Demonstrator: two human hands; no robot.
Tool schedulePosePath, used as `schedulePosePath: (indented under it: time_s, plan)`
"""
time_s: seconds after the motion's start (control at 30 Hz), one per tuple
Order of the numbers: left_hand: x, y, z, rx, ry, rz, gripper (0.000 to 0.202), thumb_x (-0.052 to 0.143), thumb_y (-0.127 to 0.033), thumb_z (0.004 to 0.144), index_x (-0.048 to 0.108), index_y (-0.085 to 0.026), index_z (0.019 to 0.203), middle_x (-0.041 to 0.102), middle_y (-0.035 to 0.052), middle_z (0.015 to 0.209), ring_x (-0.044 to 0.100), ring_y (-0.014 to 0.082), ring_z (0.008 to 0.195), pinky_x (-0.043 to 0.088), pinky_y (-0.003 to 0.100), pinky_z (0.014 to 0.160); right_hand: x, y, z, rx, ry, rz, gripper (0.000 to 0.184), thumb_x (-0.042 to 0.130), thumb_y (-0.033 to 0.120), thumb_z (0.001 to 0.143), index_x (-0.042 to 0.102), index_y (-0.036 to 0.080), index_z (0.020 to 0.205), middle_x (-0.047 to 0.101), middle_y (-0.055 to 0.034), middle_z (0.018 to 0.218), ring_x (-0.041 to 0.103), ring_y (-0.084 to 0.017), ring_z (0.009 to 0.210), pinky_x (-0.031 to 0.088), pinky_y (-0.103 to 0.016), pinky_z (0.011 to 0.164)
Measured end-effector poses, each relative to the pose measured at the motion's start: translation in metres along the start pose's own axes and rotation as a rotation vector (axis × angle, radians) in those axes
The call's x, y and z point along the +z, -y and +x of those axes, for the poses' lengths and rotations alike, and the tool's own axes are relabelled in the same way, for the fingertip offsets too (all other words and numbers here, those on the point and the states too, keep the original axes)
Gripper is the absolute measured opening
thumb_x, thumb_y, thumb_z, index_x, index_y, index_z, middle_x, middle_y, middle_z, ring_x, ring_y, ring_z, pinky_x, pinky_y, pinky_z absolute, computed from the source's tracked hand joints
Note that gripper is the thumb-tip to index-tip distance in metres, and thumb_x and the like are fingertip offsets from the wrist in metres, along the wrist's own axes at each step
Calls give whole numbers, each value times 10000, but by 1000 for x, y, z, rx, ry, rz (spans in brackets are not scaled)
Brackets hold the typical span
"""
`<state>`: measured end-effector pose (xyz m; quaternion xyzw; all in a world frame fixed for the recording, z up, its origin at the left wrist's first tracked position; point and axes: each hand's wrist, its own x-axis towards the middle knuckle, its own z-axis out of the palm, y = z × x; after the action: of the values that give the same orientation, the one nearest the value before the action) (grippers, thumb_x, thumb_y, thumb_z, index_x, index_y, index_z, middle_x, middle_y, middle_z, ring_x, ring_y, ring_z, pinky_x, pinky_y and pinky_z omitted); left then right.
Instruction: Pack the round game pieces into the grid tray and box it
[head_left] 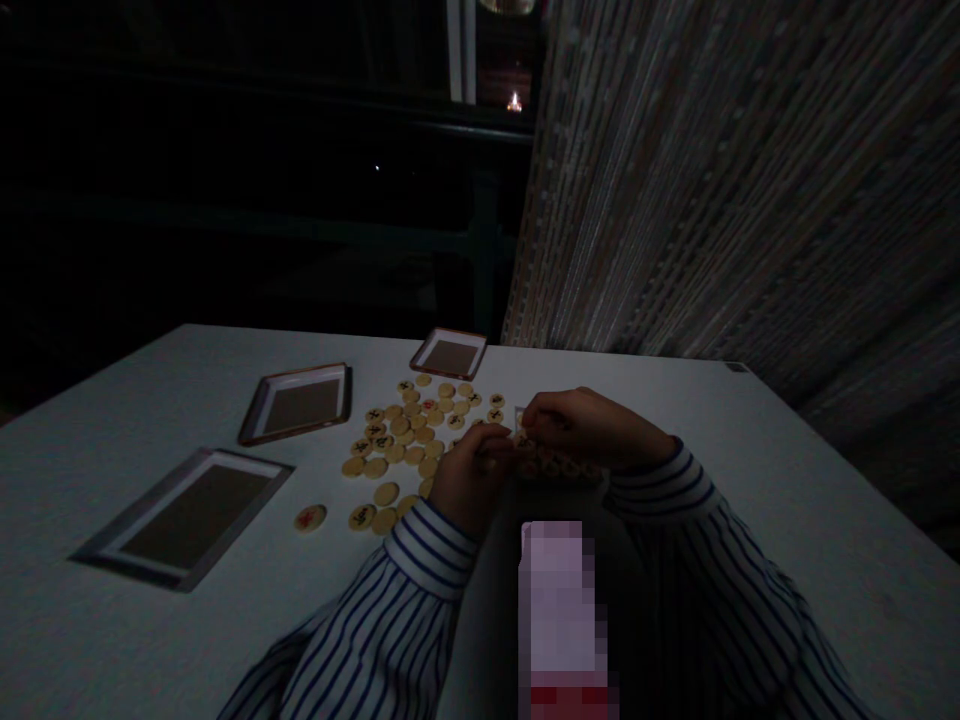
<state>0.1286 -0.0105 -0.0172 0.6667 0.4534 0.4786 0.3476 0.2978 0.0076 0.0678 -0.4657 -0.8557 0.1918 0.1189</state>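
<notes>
Round wooden Chinese chess pieces (402, 424) lie scattered over the table, some showing dark or red characters and others blank side up. Beside the pile, a box or tray (592, 476) holds several pieces in rows, partly covered by my hands. My right hand (592, 428) bends over it with the fingers closed in a pinch. My left hand (472, 478) is curled at its left side, thumb and fingertips close together near the right fingertips. In the dim light, whatever the fingers hold is too dark to make out.
Three shallow framed trays stand on the white table (780, 480): a near-left one (195, 515), a left one (300, 402) and a far one (452, 354). A red-marked piece (310, 517) lies apart at front left. A string curtain (675, 180) hangs behind the right side.
</notes>
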Motion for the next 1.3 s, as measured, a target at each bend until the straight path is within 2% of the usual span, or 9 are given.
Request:
schedulePosePath:
  time_s: [0.17,0.37,0.53,0.67,0.83,0.93,1.1,1.3]
  plan:
    - [1,-1,3,-157,-7,-233,202,627,-237,628,543,-180,802,657,8,682,637,147,676,509,266,629,-1,3,0,18,5,16,191,488,230,789,616,176,920,640,-4,738,556,-112,645,362,-215,584]
    - [1,-2,5,-310,-62,-431,294,703,-317,552,569,-168,767,651,5,656,620,135,633,485,246,585,-1,3,0,-9,30,14,261,475,200,790,591,182,1024,654,-2,750,580,-118,658,390,-221,612]
    - [0,-6,6,-343,-88,-491,330,743,-345,512,589,-153,732,655,3,630,605,128,604,459,239,568,1,0,1,-47,77,17,334,461,213,809,544,182,1131,673,-26,841,603,-135,721,421,-242,652]
    - [-2,-8,6,-412,-92,-504,316,748,-358,507,602,-156,700,657,-2,595,591,121,554,449,234,538,2,0,2,-47,89,3,336,471,223,807,552,207,1132,670,-30,923,612,-141,788,434,-246,691]
    - [-2,-8,5,-436,-69,-499,309,730,-399,544,640,-159,717,670,9,603,595,125,535,457,233,514,2,1,2,-50,69,3,325,468,229,801,570,194,1108,679,-21,848,618,-135,730,435,-237,660]
    - [-1,-6,5,-426,-66,-503,334,737,-394,539,660,-153,756,692,37,664,625,150,592,480,249,543,3,2,2,-41,58,0,320,472,220,794,577,187,1095,681,-20,823,618,-135,714,430,-237,650]
    - [1,-5,5,-385,-93,-505,357,746,-393,523,679,-138,763,704,59,722,647,168,679,503,266,637,5,0,3,-35,56,-30,332,500,241,787,567,198,1110,682,-22,856,619,-141,740,420,-239,661]
    - [1,-11,5,-390,-119,-437,271,720,-356,550,686,-146,718,702,43,680,640,158,643,509,252,604,5,2,3,-31,71,-94,287,491,262,806,574,213,1077,674,-23,881,609,-144,753,395,-230,638]
